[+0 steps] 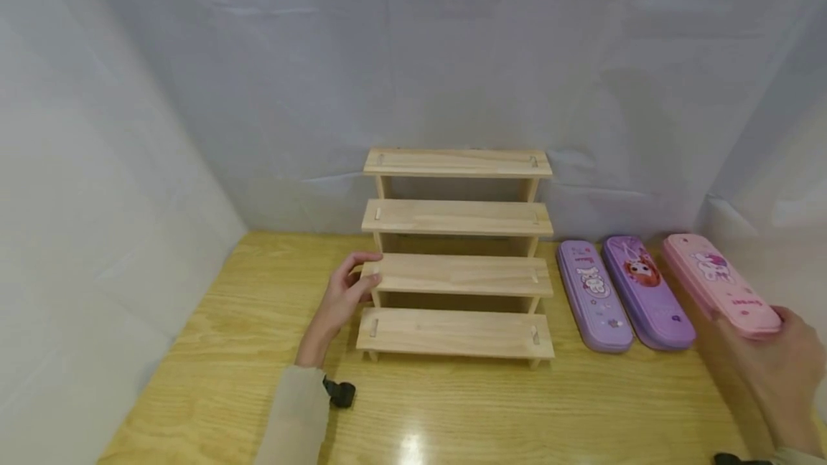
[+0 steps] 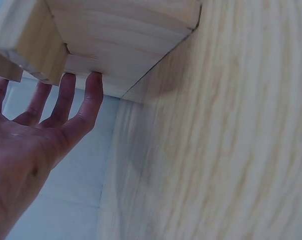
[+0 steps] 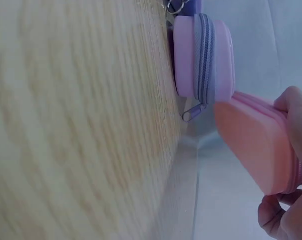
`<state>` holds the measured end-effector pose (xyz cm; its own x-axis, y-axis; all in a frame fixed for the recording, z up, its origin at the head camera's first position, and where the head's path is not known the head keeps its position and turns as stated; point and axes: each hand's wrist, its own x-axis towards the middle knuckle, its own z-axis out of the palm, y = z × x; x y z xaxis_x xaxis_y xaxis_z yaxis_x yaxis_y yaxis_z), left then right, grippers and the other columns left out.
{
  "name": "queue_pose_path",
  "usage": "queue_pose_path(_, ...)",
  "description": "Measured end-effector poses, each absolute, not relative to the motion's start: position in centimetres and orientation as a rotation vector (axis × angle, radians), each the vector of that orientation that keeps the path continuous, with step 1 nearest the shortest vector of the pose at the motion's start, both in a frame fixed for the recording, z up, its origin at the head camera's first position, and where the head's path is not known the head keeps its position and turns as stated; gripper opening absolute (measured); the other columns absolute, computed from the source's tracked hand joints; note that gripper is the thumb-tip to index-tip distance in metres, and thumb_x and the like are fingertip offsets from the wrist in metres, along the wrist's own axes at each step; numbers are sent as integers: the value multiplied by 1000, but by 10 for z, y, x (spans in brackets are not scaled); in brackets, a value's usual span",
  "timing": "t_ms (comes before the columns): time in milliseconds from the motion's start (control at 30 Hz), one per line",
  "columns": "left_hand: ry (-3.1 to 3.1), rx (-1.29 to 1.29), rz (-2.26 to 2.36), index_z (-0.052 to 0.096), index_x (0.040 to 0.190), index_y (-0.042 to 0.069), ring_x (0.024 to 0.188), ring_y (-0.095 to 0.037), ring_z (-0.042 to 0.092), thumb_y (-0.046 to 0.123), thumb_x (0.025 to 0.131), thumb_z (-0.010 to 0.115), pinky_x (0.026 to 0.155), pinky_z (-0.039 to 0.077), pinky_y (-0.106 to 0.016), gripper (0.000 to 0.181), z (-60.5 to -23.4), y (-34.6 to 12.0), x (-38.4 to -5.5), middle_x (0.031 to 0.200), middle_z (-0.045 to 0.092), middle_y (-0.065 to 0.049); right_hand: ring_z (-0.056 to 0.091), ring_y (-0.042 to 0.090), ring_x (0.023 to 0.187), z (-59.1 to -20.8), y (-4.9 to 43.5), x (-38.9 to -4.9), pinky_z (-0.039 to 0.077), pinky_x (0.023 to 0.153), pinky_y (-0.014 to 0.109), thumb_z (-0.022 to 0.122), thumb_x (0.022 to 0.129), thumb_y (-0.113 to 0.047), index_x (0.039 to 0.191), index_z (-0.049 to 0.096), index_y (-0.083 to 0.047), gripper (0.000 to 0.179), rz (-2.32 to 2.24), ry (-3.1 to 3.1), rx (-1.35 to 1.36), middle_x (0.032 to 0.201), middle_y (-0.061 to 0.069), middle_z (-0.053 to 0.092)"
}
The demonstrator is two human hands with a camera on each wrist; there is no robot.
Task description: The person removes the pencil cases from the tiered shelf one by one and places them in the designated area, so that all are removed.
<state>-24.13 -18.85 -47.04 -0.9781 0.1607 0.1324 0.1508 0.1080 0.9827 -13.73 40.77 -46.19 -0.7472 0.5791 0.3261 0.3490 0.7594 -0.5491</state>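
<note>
A four-step wooden display shelf stands on the table, its steps bare. At its left side, my left hand holds the end of the second step from the front. In the left wrist view, bent fingers of the left hand touch the shelf's side panel. My right hand grips the near end of a pink pencil case with a cartoon on its lid. The right wrist view shows this pink case tilted and raised off the table, beside the other cases.
A lilac pencil case and a deeper purple pencil case lie side by side between the shelf and the pink one. Pale sheeting walls off the back and both sides of the wooden table.
</note>
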Motion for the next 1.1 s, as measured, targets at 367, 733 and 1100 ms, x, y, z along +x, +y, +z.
queue_pose_path(367, 2340, 327, 2056, 57, 134, 7, 95, -16, 59, 17, 102, 62, 75, 58, -39, 34, -470, -189, -243, 136, 54, -8, 49, 60, 114, -459, 414, -140, 39, 93, 65, 69, 89, -40, 139, 40, 19, 83, 649, -2639, -822, 129, 46, 48)
queue_pose_path(733, 2331, 340, 2013, 56, 140, 16, 97, -19, 58, 24, 104, 61, 75, 57, -35, 38, -467, -190, -236, 145, 50, -7, 46, 63, 116, -462, 423, -148, 41, 97, 68, 67, 91, -46, 140, 30, 24, 93, 690, -2808, -925, 131, 50, 41)
queue_pose_path(1100, 2663, 457, 1722, 54, 144, 33, 140, -37, 49, 39, 102, 62, 108, 47, -59, 44, -460, -203, -218, 156, 47, 0, 43, 66, 116, -464, 427, -145, 40, 91, 70, 63, 94, -50, 144, 29, 21, 93, 685, -2824, -767, 131, 51, 39)
